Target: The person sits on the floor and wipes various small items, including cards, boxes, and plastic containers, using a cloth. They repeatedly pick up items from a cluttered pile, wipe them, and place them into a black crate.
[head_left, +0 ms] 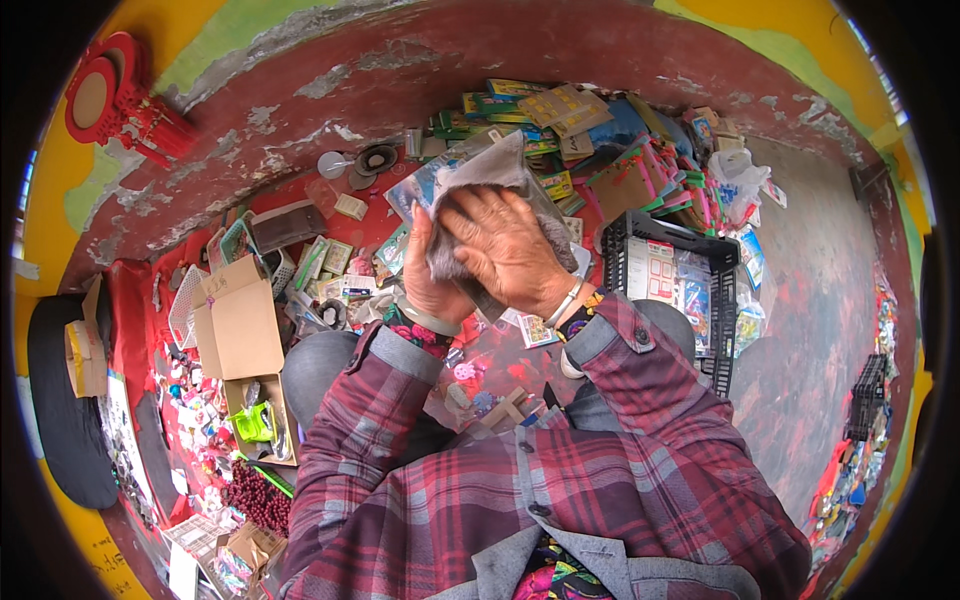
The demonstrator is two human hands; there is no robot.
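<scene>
While the left hand (434,290) grasps a flat, glossy plastic packet (422,186), the right hand (518,252), fingers spread, presses a grey cloth (496,166); apparent wiping next requires steadiness.

Bright, diffuse light, soft shadows, strong fisheye curvature toward blackened corners.

Both forearms, in red-and-grey plaid sleeves (650,370) with grey cuffs (402,352), angle up and inward. Bare left hand (436,294): pale wristband (428,317), one digit upright, other fingers mostly hidden. Bare right hand (513,246): silver bangle (566,302), palm down, fingers spread, thumb pointing left.
</scene>
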